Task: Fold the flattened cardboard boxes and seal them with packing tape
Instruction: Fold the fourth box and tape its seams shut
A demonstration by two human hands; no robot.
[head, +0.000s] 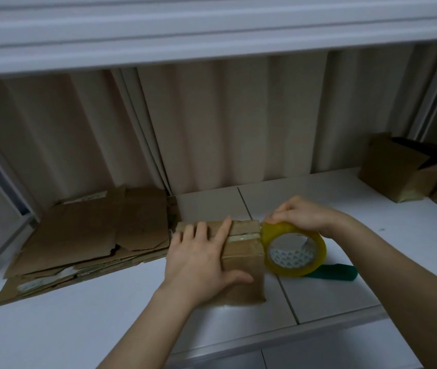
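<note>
Box: we see a small folded cardboard box (242, 258) standing on the white tiled bench (105, 315), near the middle, its top flaps closed with a seam running across them.
Left hand: our left hand (201, 262) lies flat on the box top, fingers straight and spread, the index finger stretched along the seam and the thumb reaching over the near side.
Right hand: our right hand (302, 215) curls over the top of the tape roll and grips it, fingers bent round its rim.
Tape roll: the yellowish clear packing tape roll (293, 251) stands on edge, touching the right side of the box at its top corner; a glossy strip of tape already lies along the seam beside it.
Green object: a green handle-like thing (337, 272) lies on the bench just behind and below the roll; we cannot tell what it is.
Flat boxes: a stack of flattened cardboard boxes (84, 235) lies on the bench to the left, just beside the folded box.
Far boxes: more cardboard boxes (398, 171) sit at the far right of the bench, well apart from the hands.
Backdrop: a pale pleated curtain (238, 115) hangs behind the bench.
</note>
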